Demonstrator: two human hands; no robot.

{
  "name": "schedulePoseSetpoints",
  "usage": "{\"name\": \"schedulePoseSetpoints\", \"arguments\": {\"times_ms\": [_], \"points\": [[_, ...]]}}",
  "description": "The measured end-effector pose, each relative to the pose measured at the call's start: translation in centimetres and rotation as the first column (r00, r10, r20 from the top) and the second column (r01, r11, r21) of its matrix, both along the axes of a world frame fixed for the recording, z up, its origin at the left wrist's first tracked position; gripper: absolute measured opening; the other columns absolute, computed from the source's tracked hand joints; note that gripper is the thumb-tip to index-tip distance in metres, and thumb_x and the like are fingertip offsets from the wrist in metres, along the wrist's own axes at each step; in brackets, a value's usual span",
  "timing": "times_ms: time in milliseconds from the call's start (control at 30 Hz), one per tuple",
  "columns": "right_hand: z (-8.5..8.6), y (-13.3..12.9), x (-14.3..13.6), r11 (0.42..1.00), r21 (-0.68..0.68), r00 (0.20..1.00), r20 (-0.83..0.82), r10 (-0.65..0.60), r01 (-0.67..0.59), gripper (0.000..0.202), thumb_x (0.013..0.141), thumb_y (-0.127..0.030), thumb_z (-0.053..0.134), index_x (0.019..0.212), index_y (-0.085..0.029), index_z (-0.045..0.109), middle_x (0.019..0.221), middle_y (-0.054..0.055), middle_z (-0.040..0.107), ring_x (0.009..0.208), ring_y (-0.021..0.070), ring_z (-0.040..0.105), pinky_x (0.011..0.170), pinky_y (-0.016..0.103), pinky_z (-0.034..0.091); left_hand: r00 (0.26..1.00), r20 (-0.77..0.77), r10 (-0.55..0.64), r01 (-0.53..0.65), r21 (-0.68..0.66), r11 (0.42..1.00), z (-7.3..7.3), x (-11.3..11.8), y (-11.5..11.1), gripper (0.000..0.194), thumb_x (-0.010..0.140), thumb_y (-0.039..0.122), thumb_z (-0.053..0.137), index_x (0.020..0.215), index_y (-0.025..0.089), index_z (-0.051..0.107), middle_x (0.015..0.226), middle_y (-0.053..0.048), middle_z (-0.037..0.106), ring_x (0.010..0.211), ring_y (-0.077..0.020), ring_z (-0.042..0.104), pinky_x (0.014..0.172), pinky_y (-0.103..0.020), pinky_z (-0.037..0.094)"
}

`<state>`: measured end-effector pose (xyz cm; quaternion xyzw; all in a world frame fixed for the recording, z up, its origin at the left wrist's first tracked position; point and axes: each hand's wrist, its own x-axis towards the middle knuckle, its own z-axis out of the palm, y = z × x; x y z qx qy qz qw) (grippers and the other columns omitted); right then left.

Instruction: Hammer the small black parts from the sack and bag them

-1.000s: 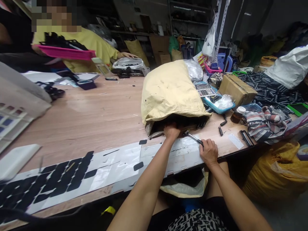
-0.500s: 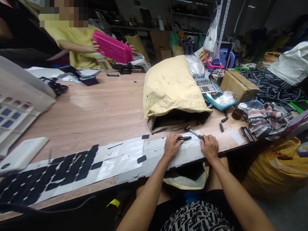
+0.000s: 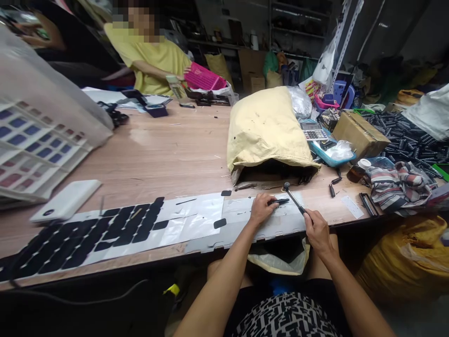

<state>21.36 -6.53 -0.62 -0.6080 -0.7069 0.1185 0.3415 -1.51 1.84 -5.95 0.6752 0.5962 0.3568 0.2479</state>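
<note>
Jutting rightward from the left hand [image 3: 262, 208]: a black part [image 3: 282, 201].

Wood-grain table [image 3: 164, 154] lit brightest, glare patch on its left. Room behind dim: drab back wall [image 3: 242, 10], metal shelving [image 3: 300, 32] against it. White perforated upright [image 3: 351, 35] right of shelving. Grey floor [image 3: 417, 313], lower right, in shadow.

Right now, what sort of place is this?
Probably a workshop: the right hand holds a hammer-like tool at a long table, an open sack lies on it, and many similar dark parts are heaped at the right.
</note>
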Motion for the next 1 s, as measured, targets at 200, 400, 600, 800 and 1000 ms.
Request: {"name": "schedulePoseSetpoints", "arguments": {"times_ms": [200, 400, 600, 800, 1000], "points": [[-0.3, -1.9, -0.1, 0.999, 0.033, 0.998, 0.065, 0.004, -0.006, 0.035, 0.103, -0.037, 0.042, 0.117, -0.02, 0.07, 0.099, 0.007, 0.071, 0.092, 0.0185, 0.066, 0.084, 0.029, 0.051, 1.0, 0.01, 0.001, -0.002, 0.032, 0.999, -0.3, 0.0, 0.1, 0.01, 0.081, 0.024, 0.072, 0.091, 0.024, 0.076, 0.087, -0.002, 0.068, 0.096, -0.0228, 0.056, 0.09, -0.037, 0.045], [-1.2, -1.8, -0.1, 1.0, -0.007, 0.994, 0.104, -0.017, 0.018, 0.036, 0.103, -0.036, 0.041, 0.115, -0.019, 0.07, 0.099, 0.007, 0.071, 0.092, 0.0187, 0.067, 0.082, 0.029, 0.051, 1.0, 0.01, -0.004, 0.004, 0.001, 1.0, 0.0, 0.0, 0.0, 0.01, 0.08, 0.023, 0.073, 0.089, 0.025, 0.076, 0.088, -0.002, 0.068, 0.097, -0.0235, 0.056, 0.091, -0.038, 0.045], [-0.8, -1.9, -1.0, 1.0, -0.013, 0.993, 0.113, 0.028, -0.027, 0.036, 0.103, -0.037, 0.041, 0.115, -0.021, 0.071, 0.098, 0.006, 0.07, 0.09, 0.0175, 0.066, 0.081, 0.027, 0.049, 0.999, 0.017, 0.027, -0.026, -0.006, 1.0, 0.2, 0.1, -0.1, 0.01, 0.077, 0.022, 0.076, 0.087, 0.025, 0.075, 0.086, -0.002, 0.067, 0.094, -0.0229, 0.056, 0.089, -0.037, 0.045], [-1.2, -0.4, -0.4, 0.999, 0.004, 0.978, 0.207, -0.036, 0.036, 0.034, 0.103, -0.036, 0.043, 0.115, -0.021, 0.071, 0.096, 0.006, 0.069, 0.087, 0.0173, 0.063, 0.075, 0.027, 0.045, 0.999, -0.012, 0.03, -0.03, -0.015, 0.999, 0.5, 0.3, -0.1, 0.012, 0.075, 0.021, 0.075, 0.087, 0.023, 0.073, 0.092, -0.002, 0.069, 0.095, -0.0234, 0.056, 0.086, -0.036, 0.045], [-1.8, 4.4, 0.9, 0.992, 0.103, 0.89, 0.44, -0.117, 0.079, 0.028, 0.099, -0.031, 0.05, 0.115, -0.02, 0.07, 0.096, 0.008, 0.064, 0.088, 0.0204, 0.053, 0.076, 0.031, 0.038, 0.997, -0.068, 0.023, -0.023, -0.003, 1.0, 0.6, 0.3, -0.1, 0.011, 0.076, 0.024, 0.073, 0.087, 0.023, 0.071, 0.091, -0.003, 0.067, 0.094, -0.0237, 0.056, 0.086, -0.037, 0.044]]}}
